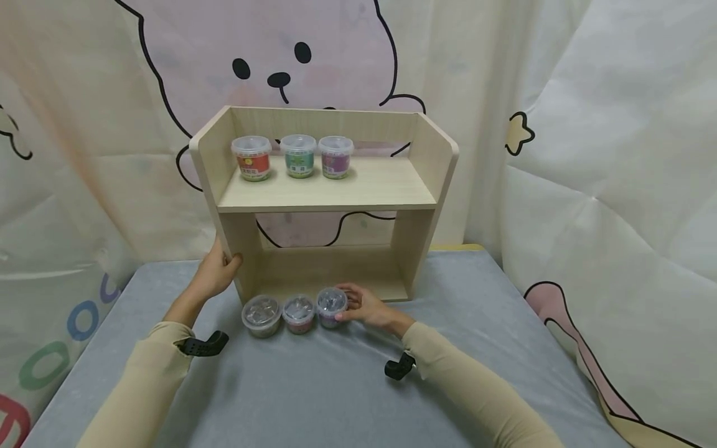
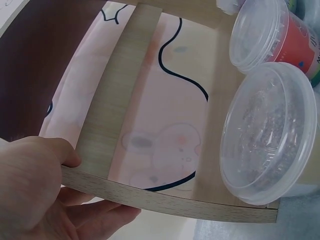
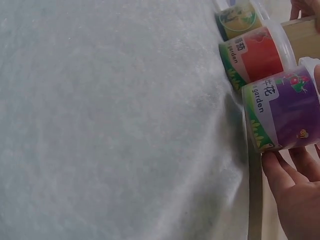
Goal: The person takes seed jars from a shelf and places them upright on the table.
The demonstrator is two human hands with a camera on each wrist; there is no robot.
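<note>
My left hand (image 1: 215,274) grips the left side panel of a pale wooden two-tier shelf (image 1: 386,186); in the left wrist view, the thumb lies over the panel edge and the fingers are beneath. My right hand (image 1: 366,308) holds a small clear-lidded plastic cup with a purple label (image 3: 287,107), thumb and fingers around its side. That cup is the rightmost of three in a row before the shelf's lower tier. Beside it stands a red-labelled cup (image 3: 257,55), then a cup with a yellowish label (image 3: 239,21) at the left end.
On the upper tier stand three similar lidded cups, labelled red (image 1: 254,164), green (image 1: 299,162) and purple (image 1: 336,163). A light blue-grey cloth (image 1: 291,398) covers the table. A printed curtain (image 1: 465,68) hangs close behind the shelf.
</note>
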